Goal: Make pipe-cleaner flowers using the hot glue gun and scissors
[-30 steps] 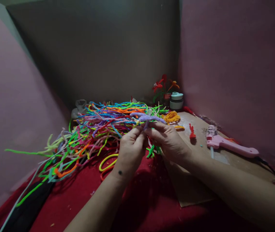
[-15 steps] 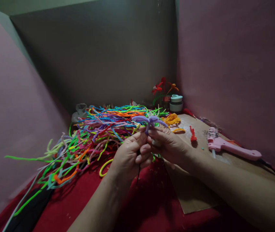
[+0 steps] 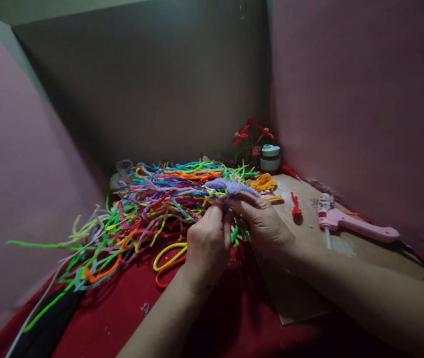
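Note:
A lavender pipe-cleaner flower (image 3: 233, 187) spreads its fuzzy petals just above my fingertips. My left hand (image 3: 210, 238) is closed at the flower's base, its back turned up and its fingers mostly hidden. From the other side my right hand (image 3: 262, 219) pinches the flower just below the petals. The two hands nearly touch, and they cover the stem. Behind them lies a big heap of coloured pipe cleaners (image 3: 167, 199).
On the right, a pink glue gun (image 3: 357, 224) rests on a brown board (image 3: 309, 271) near a small red pipe-cleaner piece (image 3: 296, 205). Yellow-orange pipe cleaners (image 3: 265, 183), a lidded jar (image 3: 270, 158) and red flowers (image 3: 241, 135) stand farther back. Red cloth (image 3: 122, 318) covers the front.
My left hand has rolled over so its back faces up, and its fingers have shifted at the flower's base. The flower sits slightly lower. A red-orange loop now shows beside the yellow one.

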The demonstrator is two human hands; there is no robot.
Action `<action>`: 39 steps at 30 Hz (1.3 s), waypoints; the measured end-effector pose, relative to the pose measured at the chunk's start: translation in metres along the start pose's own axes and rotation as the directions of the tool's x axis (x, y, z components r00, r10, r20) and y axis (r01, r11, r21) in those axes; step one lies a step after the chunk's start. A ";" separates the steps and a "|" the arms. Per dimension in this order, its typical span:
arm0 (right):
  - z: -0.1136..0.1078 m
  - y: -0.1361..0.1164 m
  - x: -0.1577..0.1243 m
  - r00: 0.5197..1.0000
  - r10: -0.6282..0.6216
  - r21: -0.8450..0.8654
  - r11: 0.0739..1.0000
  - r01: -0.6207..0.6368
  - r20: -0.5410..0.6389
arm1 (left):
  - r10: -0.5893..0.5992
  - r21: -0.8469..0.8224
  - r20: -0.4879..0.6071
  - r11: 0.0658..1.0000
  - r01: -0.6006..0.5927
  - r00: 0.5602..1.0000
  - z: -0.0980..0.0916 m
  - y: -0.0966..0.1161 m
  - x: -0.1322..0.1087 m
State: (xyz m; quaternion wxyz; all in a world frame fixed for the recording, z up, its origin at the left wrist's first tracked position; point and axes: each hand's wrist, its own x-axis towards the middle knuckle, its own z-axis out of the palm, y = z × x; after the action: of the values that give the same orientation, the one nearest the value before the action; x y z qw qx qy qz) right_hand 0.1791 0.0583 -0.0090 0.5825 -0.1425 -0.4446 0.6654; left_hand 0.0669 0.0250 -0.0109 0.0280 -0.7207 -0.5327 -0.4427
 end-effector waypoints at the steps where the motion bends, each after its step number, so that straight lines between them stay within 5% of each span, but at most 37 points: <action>1: 0.001 0.000 -0.001 1.000 -0.012 -0.016 1.000 0.012 -0.003 | 0.022 0.033 -0.009 0.999 -0.022 1.000 0.001 -0.002 -0.001; 7: 0.001 0.003 -0.004 0.998 -0.018 -0.065 0.998 0.021 0.057 | -0.161 -0.304 0.066 0.937 0.173 0.985 -0.004 0.002 0.000; 17: 0.002 0.001 -0.003 0.997 0.010 -0.099 0.995 -0.002 0.080 | -0.360 -0.725 0.314 0.507 0.467 0.879 -0.008 0.014 0.005; 29: -0.004 -0.001 0.006 0.967 0.194 0.126 0.968 -0.215 0.164 | -0.209 -0.798 0.584 0.025 0.601 0.784 -0.014 0.009 0.009; 35: -0.006 -0.002 0.004 0.973 0.122 0.061 0.989 -0.136 0.198 | -0.095 -0.732 0.681 -0.107 0.673 0.726 -0.019 0.003 0.008; 39: -0.003 -0.003 0.002 0.979 0.098 0.038 0.994 -0.107 0.177 | -0.091 -0.722 0.692 -0.089 0.687 0.716 -0.020 0.002 0.008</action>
State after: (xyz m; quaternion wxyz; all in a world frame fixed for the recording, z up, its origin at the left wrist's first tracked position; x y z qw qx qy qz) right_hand 0.1830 0.0613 -0.0076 0.5093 -0.0926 -0.4702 0.7148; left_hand 0.0564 0.0199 0.0080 -0.7195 -0.4141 -0.2680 -0.4889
